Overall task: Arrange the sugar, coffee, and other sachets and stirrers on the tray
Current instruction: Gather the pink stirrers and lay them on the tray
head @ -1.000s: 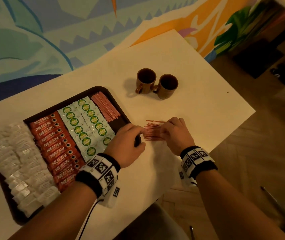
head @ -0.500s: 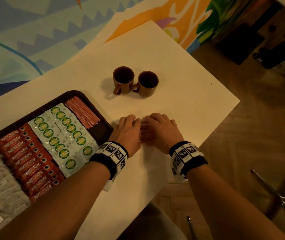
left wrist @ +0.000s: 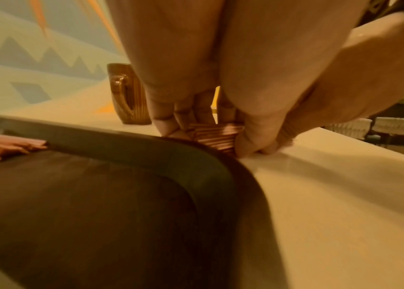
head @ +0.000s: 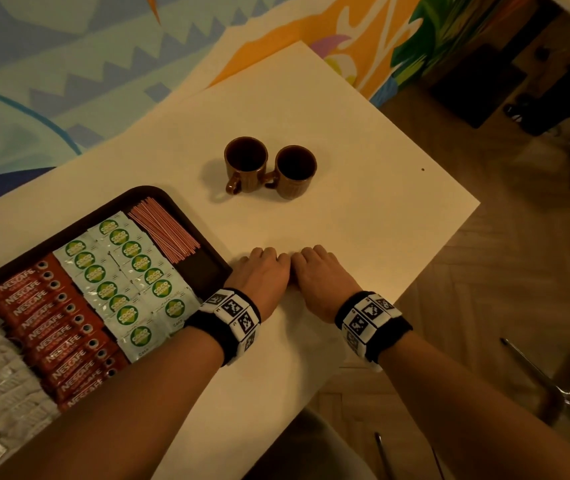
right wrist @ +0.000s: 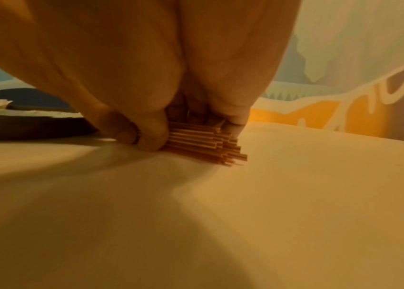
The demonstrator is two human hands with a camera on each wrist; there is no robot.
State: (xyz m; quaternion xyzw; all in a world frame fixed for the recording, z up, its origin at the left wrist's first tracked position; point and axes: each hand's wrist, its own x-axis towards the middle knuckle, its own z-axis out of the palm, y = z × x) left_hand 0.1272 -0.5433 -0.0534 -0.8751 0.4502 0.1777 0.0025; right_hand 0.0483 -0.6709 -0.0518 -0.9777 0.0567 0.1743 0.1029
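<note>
Table (head: 363,216): pale, bears all.
Tray (head: 204,271): dark, left; holds white, red and green sachets and a row of stirrers (head: 162,230).
Two brown cups (head: 269,168): beyond the hands.
Left hand (head: 262,275) and right hand (head: 318,277): side by side, fingers curled, both gripping one stirrer bundle (right wrist: 203,142) on the table just beside the tray.

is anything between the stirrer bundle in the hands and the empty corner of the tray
Only the tray's raised rim. The stirrer bundle, held by the left hand and right hand, lies just outside it; the bare corner is beyond.
</note>
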